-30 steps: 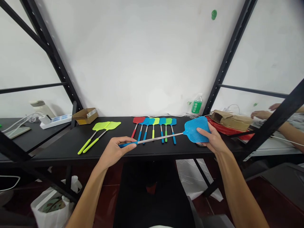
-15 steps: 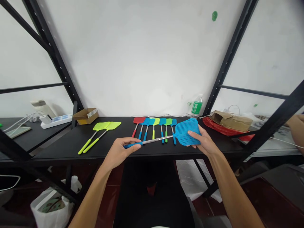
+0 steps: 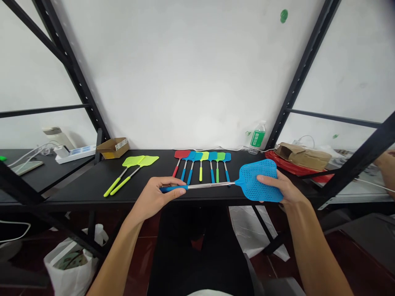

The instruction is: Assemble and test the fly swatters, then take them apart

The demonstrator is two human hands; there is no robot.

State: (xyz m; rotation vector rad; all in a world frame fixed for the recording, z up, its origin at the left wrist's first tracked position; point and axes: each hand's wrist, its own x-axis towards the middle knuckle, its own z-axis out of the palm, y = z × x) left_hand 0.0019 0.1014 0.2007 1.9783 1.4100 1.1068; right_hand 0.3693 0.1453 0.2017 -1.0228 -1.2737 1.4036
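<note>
I hold a blue fly swatter (image 3: 251,183) level above the front edge of the black shelf (image 3: 83,191). My left hand (image 3: 154,196) is closed round its blue handle grip. My right hand (image 3: 284,190) grips the perforated blue head, thumb on top. A thin metal rod joins handle and head. Behind it on the shelf lies a row of several short swatters (image 3: 202,162) in red, blue and green. Two yellow-green swatters (image 3: 131,170) lie to the left, side by side.
A green-labelled water bottle (image 3: 256,137) stands at the back wall. A small cardboard box (image 3: 112,147) sits at the left, a power strip (image 3: 74,153) beyond it. A brown paper bag (image 3: 304,156) lies on a red tray at the right. Another person's hand (image 3: 385,162) shows at the far right.
The rod shortened, then lengthened again: my right hand brought the head toward the left hand, then pulled it back out to the right. The view shifted slightly.
</note>
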